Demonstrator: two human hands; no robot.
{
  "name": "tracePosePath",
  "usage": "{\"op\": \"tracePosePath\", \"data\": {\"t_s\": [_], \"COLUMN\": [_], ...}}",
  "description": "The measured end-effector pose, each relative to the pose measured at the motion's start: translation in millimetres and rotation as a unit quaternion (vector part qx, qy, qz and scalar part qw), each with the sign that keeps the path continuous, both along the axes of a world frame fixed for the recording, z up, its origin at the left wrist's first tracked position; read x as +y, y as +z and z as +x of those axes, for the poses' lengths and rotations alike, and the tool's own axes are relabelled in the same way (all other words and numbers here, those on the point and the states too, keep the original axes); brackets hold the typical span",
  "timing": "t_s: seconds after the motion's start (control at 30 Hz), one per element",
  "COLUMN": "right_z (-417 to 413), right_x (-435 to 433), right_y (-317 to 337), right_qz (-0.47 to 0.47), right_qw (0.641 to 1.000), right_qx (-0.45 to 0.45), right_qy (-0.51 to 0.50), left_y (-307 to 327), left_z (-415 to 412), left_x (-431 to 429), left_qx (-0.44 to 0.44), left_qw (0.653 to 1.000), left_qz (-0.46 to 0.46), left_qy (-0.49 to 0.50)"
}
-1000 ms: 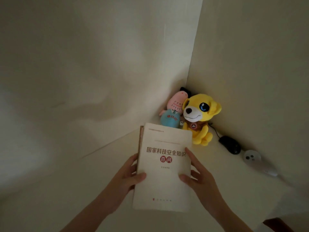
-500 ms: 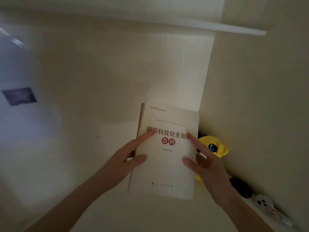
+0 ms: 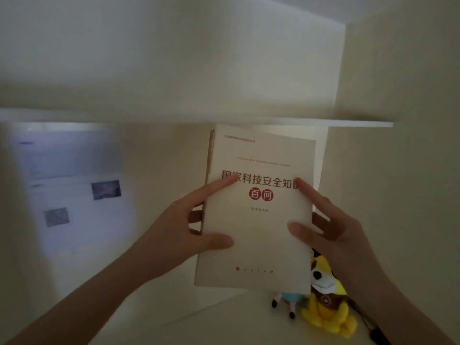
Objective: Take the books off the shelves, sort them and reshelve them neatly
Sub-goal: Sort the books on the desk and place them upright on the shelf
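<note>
Just below the front edge of the shelf [image 3: 348,123], left hand [image 3: 179,227] and right hand [image 3: 341,235] each pinch a side edge of the book [image 3: 261,232]; probably light, bendy, slick-covered, best gripped mid-height.

- Dim, yellowish indoor light; no glare.
- Bluish wall patch [image 3: 72,195] at left, smeared with motion blur.
- Shelf edge [image 3: 361,124] soft; wide-angle bending toward the borders (book [image 3: 258,220] title legible, small print unreadable).
</note>
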State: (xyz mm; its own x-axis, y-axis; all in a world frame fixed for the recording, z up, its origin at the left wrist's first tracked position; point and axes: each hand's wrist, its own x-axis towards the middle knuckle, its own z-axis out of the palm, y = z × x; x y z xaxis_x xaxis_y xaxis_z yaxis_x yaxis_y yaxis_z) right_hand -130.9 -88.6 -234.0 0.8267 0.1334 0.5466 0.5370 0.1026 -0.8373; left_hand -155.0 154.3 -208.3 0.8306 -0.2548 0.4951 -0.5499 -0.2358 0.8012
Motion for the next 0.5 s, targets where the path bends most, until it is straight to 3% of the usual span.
{"op": "tracePosePath", "data": {"t_s": [0.27, 0.5], "right_z": [-10.1, 3.1], "right_x": [30.7, 86.3], "right_y": [84.3, 169.1], "right_qz": [-0.023, -0.018], "right_qw": [0.99, 0.964], "right_qx": [-0.135, -0.228], "right_qy": [0.037, 0.135], "left_y": [76.0, 148.4], "left_z": [-43.4, -71.7], "left_x": [27.1, 67.9], "left_qx": [-0.12, -0.247], "left_qw": [0.991, 0.954], "left_qz": [0.004, 0.044], "left_qy": [0.061, 0.164]}}
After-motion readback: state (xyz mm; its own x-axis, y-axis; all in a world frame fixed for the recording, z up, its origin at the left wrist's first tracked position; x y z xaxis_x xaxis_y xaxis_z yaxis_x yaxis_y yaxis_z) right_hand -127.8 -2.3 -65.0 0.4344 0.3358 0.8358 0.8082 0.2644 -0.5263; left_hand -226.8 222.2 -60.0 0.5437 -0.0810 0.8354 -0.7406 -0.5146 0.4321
